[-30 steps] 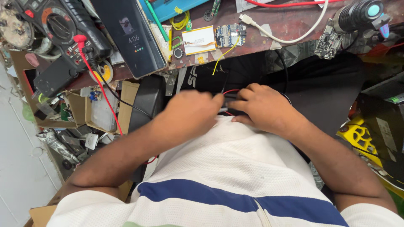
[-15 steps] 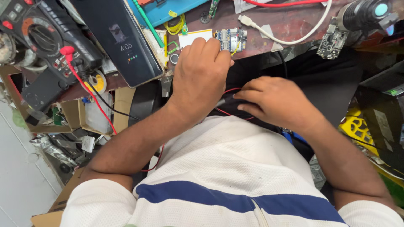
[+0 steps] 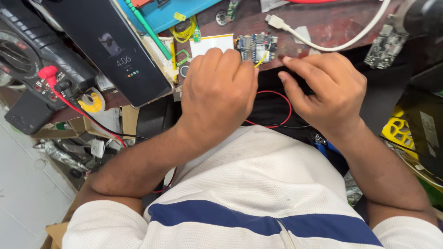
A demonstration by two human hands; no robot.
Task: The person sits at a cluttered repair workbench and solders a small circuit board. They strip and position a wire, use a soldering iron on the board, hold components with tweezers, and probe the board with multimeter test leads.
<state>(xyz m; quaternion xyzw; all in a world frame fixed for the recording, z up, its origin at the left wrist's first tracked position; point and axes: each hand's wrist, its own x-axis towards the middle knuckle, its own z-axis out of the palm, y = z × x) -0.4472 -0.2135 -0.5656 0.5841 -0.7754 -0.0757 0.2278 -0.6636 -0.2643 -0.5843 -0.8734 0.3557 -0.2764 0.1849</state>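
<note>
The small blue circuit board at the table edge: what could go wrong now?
The circuit board lies at the table edge; a push from the left hand might slide it off. The thin red wire loops between both hands, so the right hand may snag it.

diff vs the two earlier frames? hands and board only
The left hand went from the lap up to the bench edge and now rests by the small blue circuit board and white flat pack. The right hand followed up afterwards, fingers near the board's edge. No clear grasp visible. Board, phone and multimeter stayed put.
</note>
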